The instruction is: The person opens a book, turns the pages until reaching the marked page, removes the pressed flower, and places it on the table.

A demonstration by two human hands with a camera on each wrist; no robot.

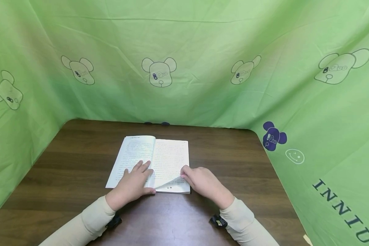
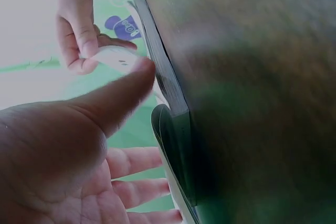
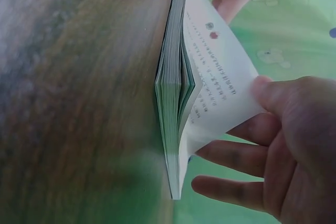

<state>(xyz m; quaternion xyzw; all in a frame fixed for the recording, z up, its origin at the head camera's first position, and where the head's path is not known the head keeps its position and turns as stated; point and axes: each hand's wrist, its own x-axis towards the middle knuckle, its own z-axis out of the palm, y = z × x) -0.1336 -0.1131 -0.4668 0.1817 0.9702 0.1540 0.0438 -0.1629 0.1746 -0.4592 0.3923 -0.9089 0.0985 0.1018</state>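
An open book (image 1: pixel 170 150) with printed pages lies on the wooden table. My left hand (image 1: pixel 134 184) rests on the left page near the spine, fingers spread, with its thumb at the bottom edge by the fold. At the lower right corner, my right hand (image 1: pixel 203 181) pinches one page between thumb and forefinger. That lifted page (image 3: pixel 218 72) bends up off the stack in the right wrist view, showing print on its underside. The right hand's other fingers extend beside the book. In the left wrist view, the left thumb (image 2: pixel 123 95) reaches the book's lower edge.
The brown table (image 1: pixel 233 153) surrounds the book. Green cloth (image 1: pixel 200 41) printed with bear heads hangs behind and along both sides of the table. A black strap device (image 1: pixel 218 221) sits at the right wrist, and another (image 1: pixel 113 222) at the left.
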